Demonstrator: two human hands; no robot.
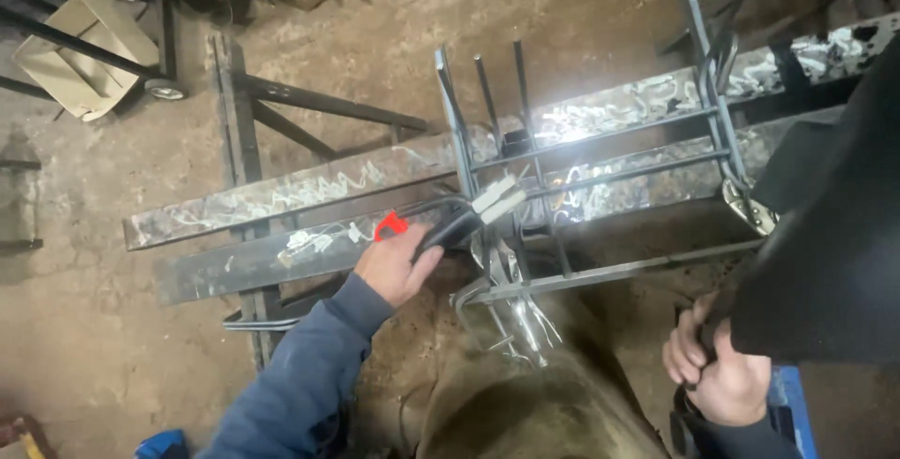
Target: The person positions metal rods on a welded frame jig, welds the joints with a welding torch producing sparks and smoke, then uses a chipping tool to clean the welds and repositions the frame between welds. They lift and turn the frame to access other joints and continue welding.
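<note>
— What is the left hand (398,267) doing?

— It is wrapped around the black handle of a welding electrode holder with a red trigger (450,226), whose tip sits against the thin grey steel rod frame (525,164).

— And that frame?

— It lies across two long flat steel bars streaked with white marks (309,187), set over the dirt floor (103,328).

— The right hand (717,375)?

— Fingers curled tight on the handle of a dark welding shield (825,262), near the frame's right end.
</note>
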